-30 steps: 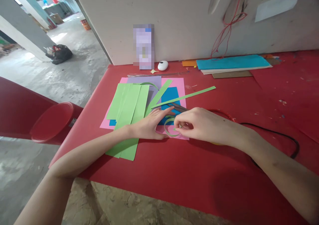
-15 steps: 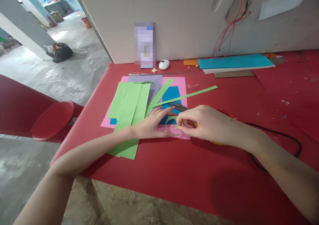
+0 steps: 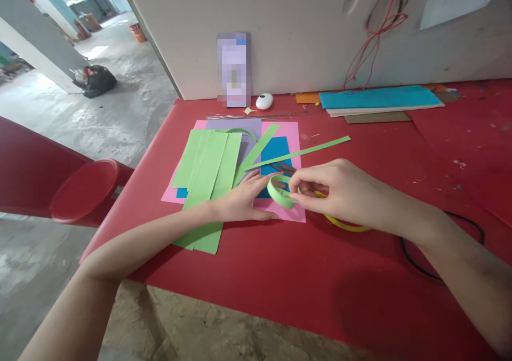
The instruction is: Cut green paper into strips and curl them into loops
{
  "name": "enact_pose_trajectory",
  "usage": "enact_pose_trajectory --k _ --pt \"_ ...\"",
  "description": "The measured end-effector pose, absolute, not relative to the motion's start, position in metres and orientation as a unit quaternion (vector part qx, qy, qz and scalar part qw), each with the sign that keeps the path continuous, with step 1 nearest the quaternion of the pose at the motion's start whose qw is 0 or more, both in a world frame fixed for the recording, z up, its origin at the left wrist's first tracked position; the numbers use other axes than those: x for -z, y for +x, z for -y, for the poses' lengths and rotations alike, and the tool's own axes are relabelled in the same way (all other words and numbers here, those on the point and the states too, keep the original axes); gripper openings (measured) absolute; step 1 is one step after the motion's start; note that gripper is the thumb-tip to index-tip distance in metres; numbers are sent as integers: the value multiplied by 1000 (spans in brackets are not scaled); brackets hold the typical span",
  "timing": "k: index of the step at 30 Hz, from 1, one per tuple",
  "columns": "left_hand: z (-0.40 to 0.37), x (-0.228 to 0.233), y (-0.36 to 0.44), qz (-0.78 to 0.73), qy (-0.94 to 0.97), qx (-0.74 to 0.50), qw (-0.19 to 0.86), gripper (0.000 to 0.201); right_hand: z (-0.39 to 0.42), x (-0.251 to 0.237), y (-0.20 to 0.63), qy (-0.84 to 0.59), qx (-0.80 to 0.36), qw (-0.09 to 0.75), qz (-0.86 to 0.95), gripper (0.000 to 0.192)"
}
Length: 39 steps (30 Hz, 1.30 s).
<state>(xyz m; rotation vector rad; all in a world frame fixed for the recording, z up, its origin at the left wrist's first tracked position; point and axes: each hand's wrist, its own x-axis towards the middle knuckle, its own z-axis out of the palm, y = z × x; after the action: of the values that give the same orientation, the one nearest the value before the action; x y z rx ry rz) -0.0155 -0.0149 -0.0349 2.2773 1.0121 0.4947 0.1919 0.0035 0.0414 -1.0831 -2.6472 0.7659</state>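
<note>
Green paper ring (image 3: 281, 191) pinched by right hand (image 3: 340, 190), beside left hand (image 3: 242, 201).

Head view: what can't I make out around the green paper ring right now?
- Green paper ring: its joined end, hidden under the right hand pinching it.
- Scissors: mostly covered by ring and fingers.
- Yellow band: far part behind the right hand.
- Upright box by the wall: blurred.
- Left hand: palm down, underside unseen.

Craft workshop: red table (image 3: 280, 286), coloured paper sheets (image 3: 208, 163), bare concrete floor (image 3: 120, 110).
</note>
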Motion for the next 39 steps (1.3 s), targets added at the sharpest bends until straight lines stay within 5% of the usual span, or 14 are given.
enact_pose_trajectory --k 15,39 --pt "10 44 -18 -376 860 -262 225 13 0 -51 190 -306 -296 38 904 17" --pt "14 43 -19 -391 870 -244 173 10 4 -50 190 -295 -269 15 917 15"
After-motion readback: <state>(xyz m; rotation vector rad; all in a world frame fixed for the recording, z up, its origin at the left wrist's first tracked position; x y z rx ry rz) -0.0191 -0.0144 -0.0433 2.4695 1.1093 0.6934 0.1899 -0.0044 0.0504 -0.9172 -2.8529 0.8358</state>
